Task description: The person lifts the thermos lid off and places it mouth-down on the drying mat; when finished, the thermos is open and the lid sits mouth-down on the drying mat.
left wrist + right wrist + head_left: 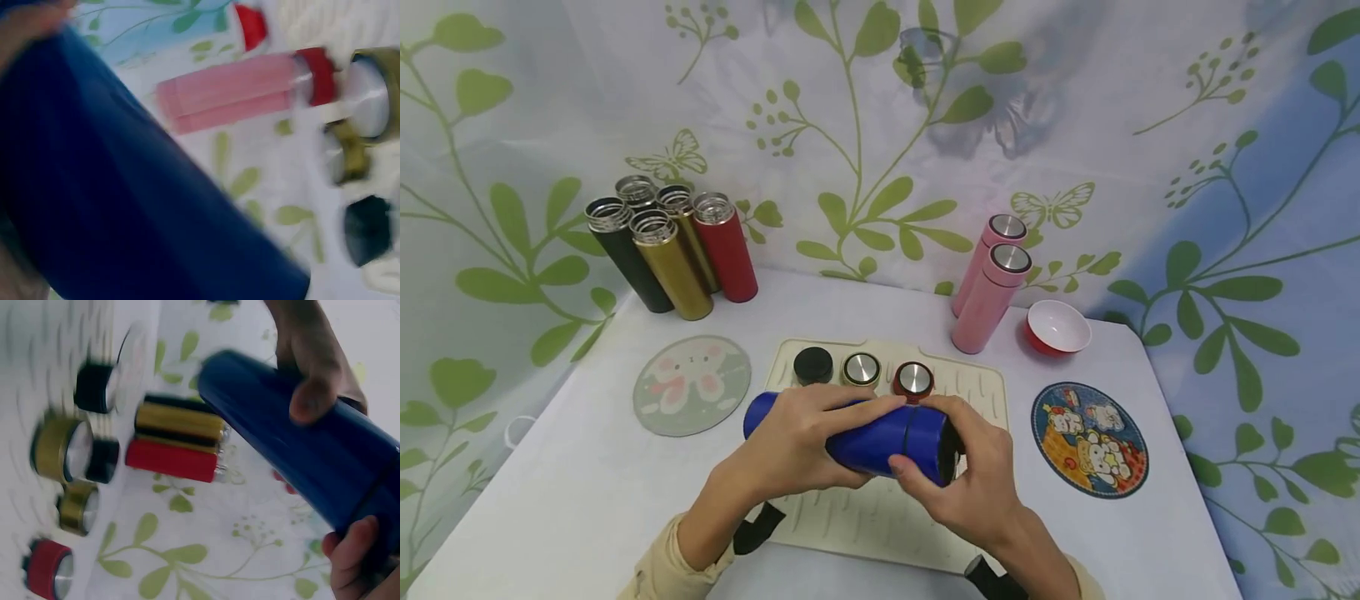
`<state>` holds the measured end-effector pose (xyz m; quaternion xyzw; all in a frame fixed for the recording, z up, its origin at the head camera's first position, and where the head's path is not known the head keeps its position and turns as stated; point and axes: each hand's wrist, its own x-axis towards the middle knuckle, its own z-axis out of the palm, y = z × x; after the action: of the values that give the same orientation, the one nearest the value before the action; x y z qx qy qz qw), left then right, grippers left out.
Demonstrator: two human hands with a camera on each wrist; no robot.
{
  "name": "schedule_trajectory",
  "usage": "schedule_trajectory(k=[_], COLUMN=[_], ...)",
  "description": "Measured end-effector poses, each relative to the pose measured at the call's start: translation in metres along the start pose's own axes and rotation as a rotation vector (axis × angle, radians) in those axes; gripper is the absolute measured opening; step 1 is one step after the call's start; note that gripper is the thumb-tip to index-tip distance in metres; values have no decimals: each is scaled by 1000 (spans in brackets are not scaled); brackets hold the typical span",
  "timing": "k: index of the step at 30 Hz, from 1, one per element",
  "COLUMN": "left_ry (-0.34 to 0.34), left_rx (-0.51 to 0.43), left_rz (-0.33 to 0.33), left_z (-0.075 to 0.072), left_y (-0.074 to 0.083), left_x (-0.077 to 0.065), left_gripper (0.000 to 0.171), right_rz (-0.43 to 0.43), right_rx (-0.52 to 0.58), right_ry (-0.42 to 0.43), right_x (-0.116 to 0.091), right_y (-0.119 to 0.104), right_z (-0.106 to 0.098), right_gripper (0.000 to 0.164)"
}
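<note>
A blue thermos bottle (868, 446) is held nearly level above a cream ribbed mat (880, 521). My left hand (805, 435) grips its body from the left. At the other end, my right hand (973, 475) holds the lid, thumb in front and fingers over the top. A thin dark seam shows between lid and body. Just behind the bottle, a black lid (813, 365), a gold lid (861, 368) and a red lid (914, 379) stand on the mat. The right wrist view shows a second gold lid (78, 508) too. The blue bottle (125, 175) fills much of the left wrist view.
Lidless bottles stand at the back left, among them a red bottle (727, 250) and a gold bottle (673, 271). Two pink bottles (985, 304) with lids stand back right, beside a red-and-white bowl (1058, 327). A rabbit placemat (692, 385) and a cartoon placemat (1090, 440) flank the mat.
</note>
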<state>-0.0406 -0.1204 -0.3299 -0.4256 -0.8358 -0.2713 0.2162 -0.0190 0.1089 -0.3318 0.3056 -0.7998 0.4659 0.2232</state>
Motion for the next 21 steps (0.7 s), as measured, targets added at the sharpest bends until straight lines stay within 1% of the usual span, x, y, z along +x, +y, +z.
schedule_trajectory(k=[3, 5, 7, 10, 12, 14, 15, 16, 17, 18, 19, 21], left_ry=[-18, -27, -46, -96, -121, -122, -112, -91, -63, -35, -6, 48], left_rx=[-110, -143, -169, -221, -234, -202, -166, -121, -67, -16, 36, 121], left_rz=[-26, -49, -71, -86, -76, -42, -21, 0, 21, 34, 42, 53], left_z=[2, 3, 3, 1, 0, 0, 0, 1, 1, 1, 1, 2], left_y=[-4, -4, -3, -1, 1, 4, 5, 6, 6, 6, 7, 6], left_x=[-4, -6, -6, -5, -5, -5, -6, -6, -6, -5, -5, -4], left_gripper=[83, 82, 82, 83, 83, 83, 84, 84, 85, 86, 88, 93], right_rz=[-110, -122, -147, -226, -298, -353, -364, -355, -324, -276, -210, -51], right_rx=[-100, -125, -134, -142, -138, -139, -138, -141, -140, -136, -122, -77], right_ry=[-82, -135, -156, -156, -139, -119, -111, -105, -106, -116, -132, -173], right_x=[3, 4, 5, 3, 1, -1, -1, -1, -2, -2, -2, -3], right_y=[-1, -1, 0, 0, 1, 2, 2, 3, 3, 4, 4, 4], right_z=[-6, -9, -11, -14, -16, -17, -18, -19, -20, -21, -21, -22], right_gripper=[57, 59, 59, 60, 60, 61, 61, 62, 63, 64, 65, 60])
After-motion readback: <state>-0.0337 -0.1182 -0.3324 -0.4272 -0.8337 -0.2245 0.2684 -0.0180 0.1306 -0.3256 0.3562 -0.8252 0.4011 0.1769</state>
